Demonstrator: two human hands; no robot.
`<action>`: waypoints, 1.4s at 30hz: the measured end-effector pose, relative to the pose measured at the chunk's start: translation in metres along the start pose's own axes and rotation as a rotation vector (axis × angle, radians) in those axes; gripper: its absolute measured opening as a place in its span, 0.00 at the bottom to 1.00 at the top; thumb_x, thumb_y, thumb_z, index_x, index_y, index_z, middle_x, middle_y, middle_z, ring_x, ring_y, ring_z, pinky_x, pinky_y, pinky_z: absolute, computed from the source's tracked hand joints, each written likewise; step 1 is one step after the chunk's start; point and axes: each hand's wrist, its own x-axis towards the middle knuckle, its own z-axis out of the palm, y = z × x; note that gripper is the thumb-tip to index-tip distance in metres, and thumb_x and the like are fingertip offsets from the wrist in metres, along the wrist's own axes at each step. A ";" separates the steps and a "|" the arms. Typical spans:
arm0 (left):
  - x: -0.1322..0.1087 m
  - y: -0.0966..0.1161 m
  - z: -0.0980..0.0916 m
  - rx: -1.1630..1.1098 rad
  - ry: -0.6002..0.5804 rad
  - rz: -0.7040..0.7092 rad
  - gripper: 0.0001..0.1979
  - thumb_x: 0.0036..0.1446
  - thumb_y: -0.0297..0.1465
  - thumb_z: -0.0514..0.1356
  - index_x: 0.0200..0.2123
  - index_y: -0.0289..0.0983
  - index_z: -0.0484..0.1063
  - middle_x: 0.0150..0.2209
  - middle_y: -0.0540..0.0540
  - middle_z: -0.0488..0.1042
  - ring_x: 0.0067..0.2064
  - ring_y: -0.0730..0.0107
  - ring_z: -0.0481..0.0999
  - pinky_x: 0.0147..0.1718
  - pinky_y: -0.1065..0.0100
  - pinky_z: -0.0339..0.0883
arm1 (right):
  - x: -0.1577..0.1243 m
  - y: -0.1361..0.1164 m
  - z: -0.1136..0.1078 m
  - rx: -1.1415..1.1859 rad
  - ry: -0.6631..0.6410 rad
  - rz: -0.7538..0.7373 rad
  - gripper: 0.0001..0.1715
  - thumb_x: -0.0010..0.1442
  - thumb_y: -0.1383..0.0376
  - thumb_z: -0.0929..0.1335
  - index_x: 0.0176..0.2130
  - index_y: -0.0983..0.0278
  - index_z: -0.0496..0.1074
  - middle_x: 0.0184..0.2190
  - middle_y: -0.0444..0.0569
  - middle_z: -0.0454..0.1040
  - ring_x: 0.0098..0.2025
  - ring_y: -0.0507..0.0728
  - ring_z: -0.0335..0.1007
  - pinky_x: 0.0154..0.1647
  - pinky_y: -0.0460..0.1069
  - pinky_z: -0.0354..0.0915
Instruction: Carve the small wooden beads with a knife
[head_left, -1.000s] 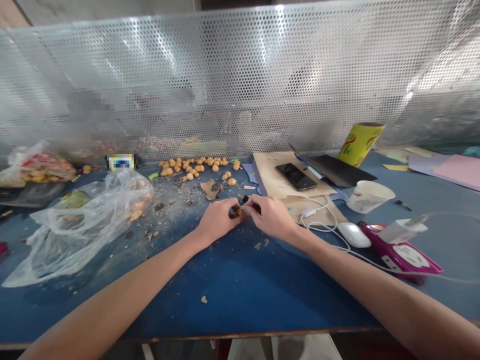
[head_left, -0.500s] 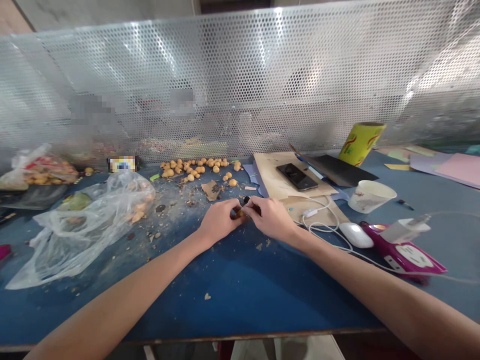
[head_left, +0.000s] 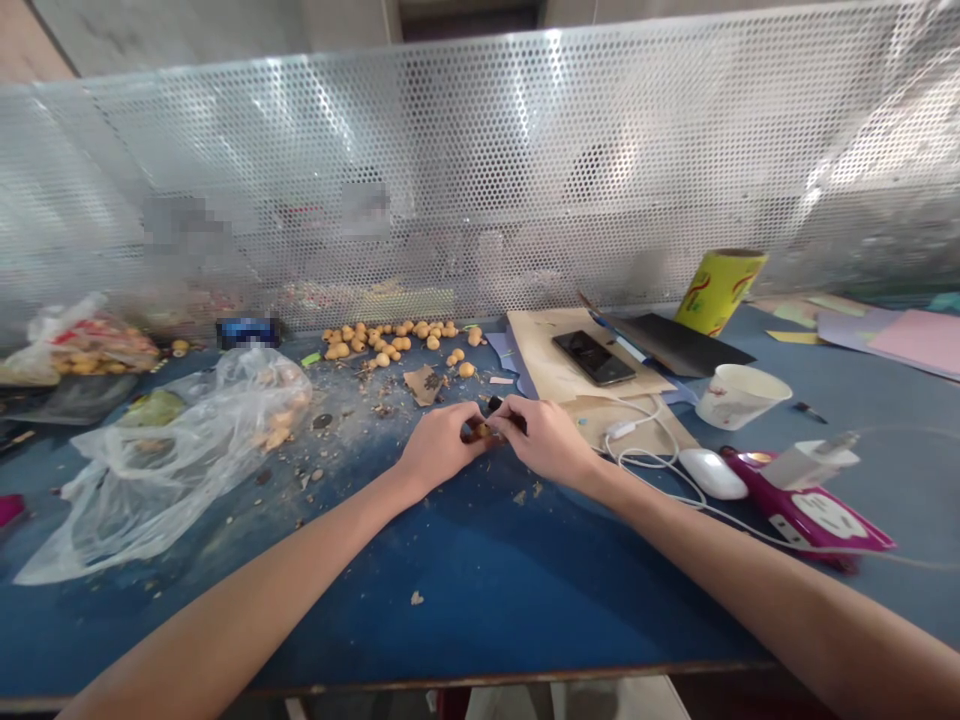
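Observation:
My left hand [head_left: 444, 440] and my right hand [head_left: 546, 437] meet above the middle of the blue table [head_left: 480, 570]. The fingers of my left hand curl around a small brownish-orange piece, mostly hidden. Pinched fingers of my right hand hold a small dark item [head_left: 495, 403] against that piece; its full shape is covered. Just beyond the hands lie a torn brown scrap [head_left: 423, 384] and a row of small tan gourd-like pieces [head_left: 382, 345].
At the left lies a clear plastic bag [head_left: 172, 450]. To the right are a phone [head_left: 592, 357] on brown paper, a paper cup [head_left: 742, 395], a yellow roll [head_left: 720, 292], a white cable, a white case [head_left: 712, 473] and a magenta power strip [head_left: 817, 515]. A perforated metal screen [head_left: 480, 170] stands behind.
Both hands stay in nearly the same place, with slight finger movement around the small piece. The view has shifted very slightly.

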 end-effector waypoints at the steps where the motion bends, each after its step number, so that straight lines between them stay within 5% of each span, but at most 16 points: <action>1: 0.000 0.000 0.000 0.006 0.002 -0.001 0.12 0.58 0.40 0.62 0.30 0.39 0.68 0.30 0.52 0.75 0.30 0.70 0.72 0.30 0.71 0.61 | 0.000 0.000 0.000 0.001 -0.002 0.001 0.07 0.63 0.64 0.65 0.34 0.60 0.73 0.32 0.44 0.79 0.32 0.53 0.73 0.32 0.46 0.59; 42: 0.000 0.001 0.000 -0.003 0.001 -0.002 0.11 0.58 0.40 0.61 0.31 0.39 0.69 0.30 0.52 0.75 0.29 0.71 0.73 0.29 0.70 0.63 | 0.000 0.000 -0.003 0.029 0.009 -0.010 0.08 0.62 0.64 0.65 0.33 0.60 0.73 0.31 0.44 0.79 0.31 0.53 0.73 0.32 0.46 0.60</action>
